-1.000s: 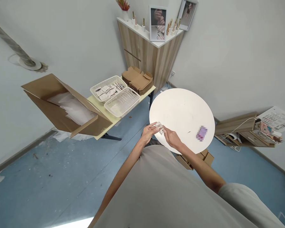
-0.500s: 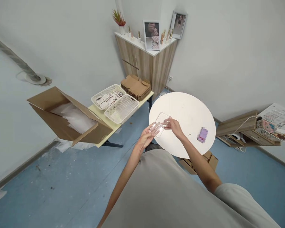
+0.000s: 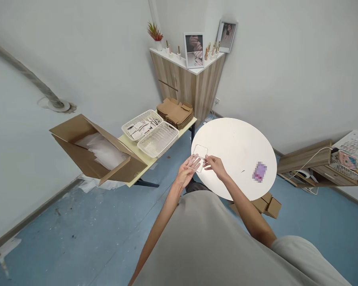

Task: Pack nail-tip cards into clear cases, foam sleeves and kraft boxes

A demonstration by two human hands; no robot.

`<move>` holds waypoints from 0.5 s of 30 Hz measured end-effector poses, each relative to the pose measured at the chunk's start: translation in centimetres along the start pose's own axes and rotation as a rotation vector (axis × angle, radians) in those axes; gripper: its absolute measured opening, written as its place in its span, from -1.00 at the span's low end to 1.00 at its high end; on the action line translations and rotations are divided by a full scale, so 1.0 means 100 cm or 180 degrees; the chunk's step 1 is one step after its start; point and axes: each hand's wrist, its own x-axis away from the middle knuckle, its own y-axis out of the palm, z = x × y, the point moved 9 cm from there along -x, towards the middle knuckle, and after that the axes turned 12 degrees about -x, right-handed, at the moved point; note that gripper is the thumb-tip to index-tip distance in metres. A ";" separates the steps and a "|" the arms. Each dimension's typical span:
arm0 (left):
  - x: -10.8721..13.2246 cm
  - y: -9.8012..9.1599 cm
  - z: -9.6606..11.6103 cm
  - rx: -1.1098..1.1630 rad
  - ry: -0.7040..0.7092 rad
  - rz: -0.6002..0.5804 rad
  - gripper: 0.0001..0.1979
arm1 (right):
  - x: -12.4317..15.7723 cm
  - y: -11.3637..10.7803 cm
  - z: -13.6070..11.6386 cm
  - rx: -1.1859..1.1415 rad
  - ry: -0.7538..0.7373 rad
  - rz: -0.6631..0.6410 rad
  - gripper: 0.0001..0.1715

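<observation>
A small clear plastic box (image 3: 201, 150) with its hinged lid swung up is held over the near left side of the white round table. My left hand (image 3: 185, 173) grips its lower half, thumb on top, and the fingers show through the clear plastic. On the other side, my right hand (image 3: 215, 165) has its thumb and fingertips at the box's right edge, near the hinge. The fingers look closed on that edge. Whether anything lies inside the box is too faint to make out.
A purple pixelated item (image 3: 259, 172) rests on the round table (image 3: 238, 139). To the left, a yellow side table (image 3: 133, 147) bears white baskets (image 3: 157, 139), flattened cardboard boxes (image 3: 175, 112) and an open carton (image 3: 89, 151) with translucent bags. More cardboard boxes (image 3: 271, 206) are below the round table.
My right hand has slid from the upper lid corner down to the box's right edge. The lid stands more upright and square to me. The view has shifted slightly.
</observation>
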 end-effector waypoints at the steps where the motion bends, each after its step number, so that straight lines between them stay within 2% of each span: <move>1: 0.000 -0.001 -0.001 -0.0020 -0.0029 0.0017 -0.15 | 0.000 0.001 0.001 0.0023 -0.0042 0.0017 -0.25; 8: -0.016 -0.002 -0.010 -0.0157 -0.0314 0.0008 -0.11 | -0.013 -0.006 0.015 0.0082 -0.0088 0.0258 -0.54; 11: -0.030 -0.024 -0.012 -0.0311 -0.0383 0.0340 -0.09 | -0.034 -0.019 0.032 -0.0009 0.0064 0.0459 -0.55; 15: -0.044 -0.069 -0.004 -0.0536 -0.0521 0.0780 -0.03 | -0.082 -0.045 0.060 0.0057 0.0228 0.0872 -0.49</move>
